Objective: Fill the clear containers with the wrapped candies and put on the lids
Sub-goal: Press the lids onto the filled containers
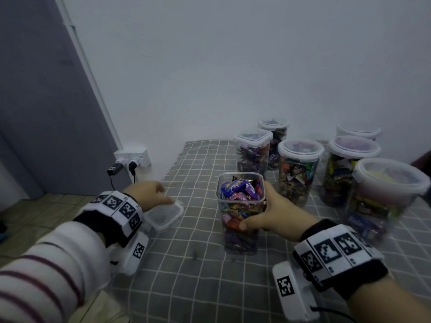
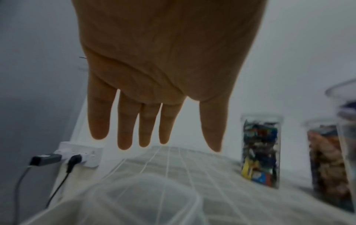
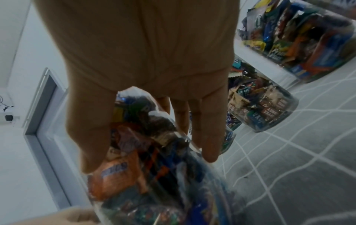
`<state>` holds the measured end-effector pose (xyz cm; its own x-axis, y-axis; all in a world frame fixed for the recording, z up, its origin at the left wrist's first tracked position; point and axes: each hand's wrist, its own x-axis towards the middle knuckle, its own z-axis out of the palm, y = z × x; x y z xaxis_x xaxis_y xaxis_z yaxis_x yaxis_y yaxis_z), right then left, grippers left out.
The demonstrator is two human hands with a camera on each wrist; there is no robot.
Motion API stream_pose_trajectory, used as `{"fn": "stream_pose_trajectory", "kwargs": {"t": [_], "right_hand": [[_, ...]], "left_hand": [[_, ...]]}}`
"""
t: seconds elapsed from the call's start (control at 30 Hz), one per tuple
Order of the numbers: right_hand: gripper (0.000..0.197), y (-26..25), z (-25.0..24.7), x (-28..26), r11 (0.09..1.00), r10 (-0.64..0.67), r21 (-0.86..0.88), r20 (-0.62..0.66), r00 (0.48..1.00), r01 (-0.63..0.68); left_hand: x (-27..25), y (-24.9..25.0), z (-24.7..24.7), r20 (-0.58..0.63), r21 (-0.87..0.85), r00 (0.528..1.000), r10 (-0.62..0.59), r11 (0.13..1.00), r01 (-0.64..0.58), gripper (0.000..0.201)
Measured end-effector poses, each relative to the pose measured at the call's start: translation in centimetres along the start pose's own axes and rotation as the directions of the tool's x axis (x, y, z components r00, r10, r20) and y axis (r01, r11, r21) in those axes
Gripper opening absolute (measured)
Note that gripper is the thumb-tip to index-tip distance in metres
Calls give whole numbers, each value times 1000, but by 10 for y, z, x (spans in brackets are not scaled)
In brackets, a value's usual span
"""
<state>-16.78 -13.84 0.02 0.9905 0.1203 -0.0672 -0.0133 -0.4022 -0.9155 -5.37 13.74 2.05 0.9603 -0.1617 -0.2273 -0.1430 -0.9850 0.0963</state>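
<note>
Between both hands (image 1: 275, 213) stands the lidless container (image 1: 240, 213).

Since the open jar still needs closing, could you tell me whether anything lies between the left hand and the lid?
Nothing visible does. The left hand hovers open just above the lid, with only bare cloth around it.
</note>
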Motion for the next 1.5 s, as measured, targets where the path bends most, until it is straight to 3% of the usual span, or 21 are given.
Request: {"fn": "stream_pose_trajectory", "kwargs": {"t": [0.17, 0.33, 0.5, 0.63, 0.7, 0.8, 0.87, 0.93, 1.03, 1.17, 1.5], "right_hand": [[81, -5, 1, -4, 999, 22, -41, -16, 1000, -22], [79, -6, 0, -5, 999, 29, -28, -11, 1000, -29], [78, -5, 2, -5, 999, 35, 3, -22, 999, -35], [78, -3, 2, -5, 998, 32, 47, -8, 999, -32], [78, -2, 2, -4, 998, 39, 47, -11, 999, -38], [77, -2, 2, -4, 997, 43, 59, 5, 999, -43], [76, -2, 2, -4, 996, 44, 73, 13, 999, -45], [74, -2, 1, -4, 996, 46, 82, 14, 999, -47], [79, -1, 2, -3, 996, 60, 64, -9, 998, -59], [95, -2, 3, -3, 997, 75, 19, -14, 997, -74], [89, 2, 1, -1, 997, 71, 20, -12, 997, -71]], "left_hand": [[3, 3, 32, 112, 102, 990, -83, 992, 72, 81], [11, 10, 42, 69, 150, 991, -113, 984, 101, 70], [16, 3, 45, 72, 77, 987, -142, 988, 137, 76], [14, 5, 39, 39, -58, 993, -114, 992, 116, 67], [4, 13, 23, 6, -333, 999, -46, 942, 45, 78], [-24, 36, -17, -108, -559, 968, 226, 791, -247, 125], [-40, 55, -40, -147, -612, 916, 373, 693, -380, 105], [-55, 75, -56, -142, -562, 869, 474, 684, -465, 85], [-68, 97, -64, -73, -381, 831, 552, 754, -535, 85], [-69, 115, -59, 1, -86, 842, 540, 839, -538, 94], [-63, 120, -58, 53, -9, 857, 512, 859, -512, 96]]}}
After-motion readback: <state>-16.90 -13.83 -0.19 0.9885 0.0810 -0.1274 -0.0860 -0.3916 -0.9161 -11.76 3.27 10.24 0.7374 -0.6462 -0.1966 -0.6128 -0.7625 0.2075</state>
